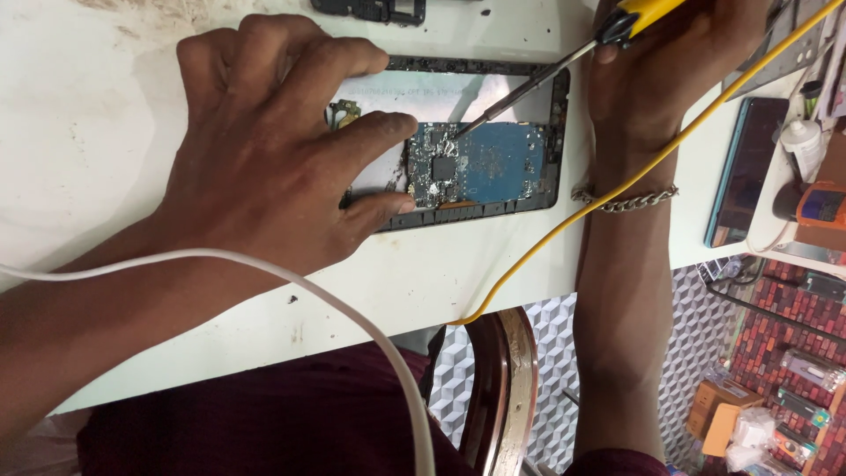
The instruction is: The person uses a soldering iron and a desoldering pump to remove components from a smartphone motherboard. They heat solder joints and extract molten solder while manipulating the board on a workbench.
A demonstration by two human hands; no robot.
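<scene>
Right grip (656,75) clasps soldering iron (529,84); left hand (273,150), fingers spread, pins opened tablet (480,163); yellow cord (617,189) crosses wrist.

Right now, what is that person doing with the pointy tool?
A person is working on an opened device lying on a white table. The left hand presses down on it, fingers beside the blue circuit board. The right hand holds a yellow-handled soldering iron, its tip touching the board's top edge. A yellow cord trails off the table.

opened phone (476,132) | flat on table | blue circuit board (480,163) exposed | soldering iron (564,66) tip touching board
</scene>
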